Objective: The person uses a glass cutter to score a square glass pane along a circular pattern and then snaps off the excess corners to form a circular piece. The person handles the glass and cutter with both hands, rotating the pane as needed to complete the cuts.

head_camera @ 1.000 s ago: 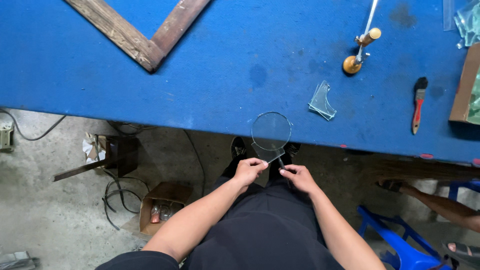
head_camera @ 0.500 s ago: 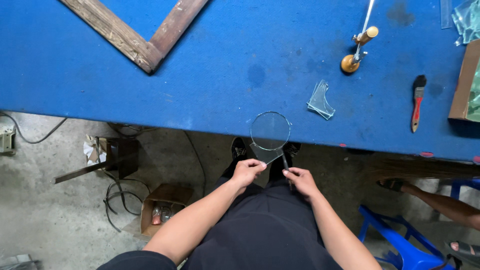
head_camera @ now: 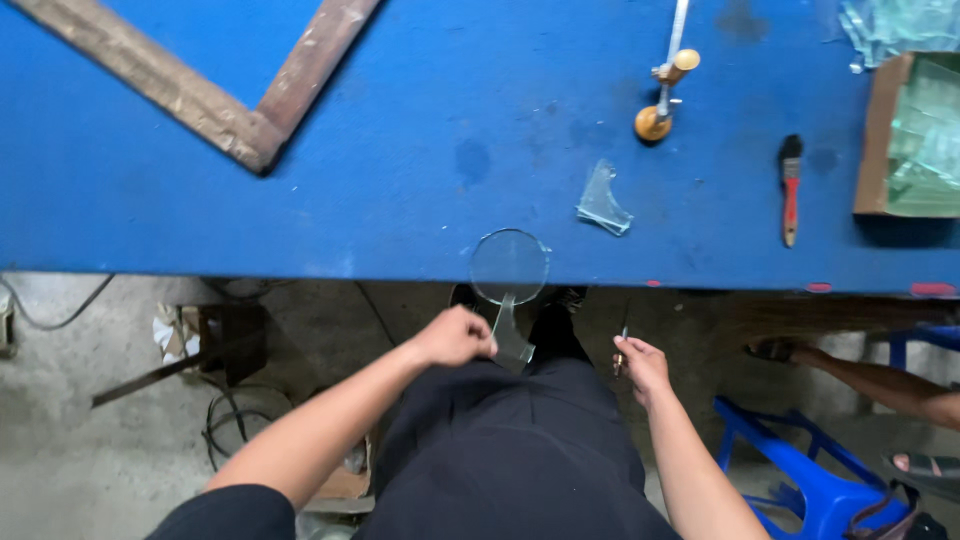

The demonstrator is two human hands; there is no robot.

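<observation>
1. Clear glass piece (head_camera: 509,290): a round disc with a narrow tail, lying over the near edge of the blue table (head_camera: 300,230), disc on the tabletop, tail hanging toward the person.
2. Its long axis runs from the disc straight back to the body; the tail end is the part gripped.
3. Left hand (head_camera: 455,337) is pinched shut on that tail, just left of it, so the disc lies directly ahead of the grip.
4. Right hand (head_camera: 640,362) is well to the right, apart from the glass, closed around a thin tool (head_camera: 622,345) held upright.
5. Left hand is plainly the nearer one.
6. A glass offcut (head_camera: 603,200) lies further in.
</observation>
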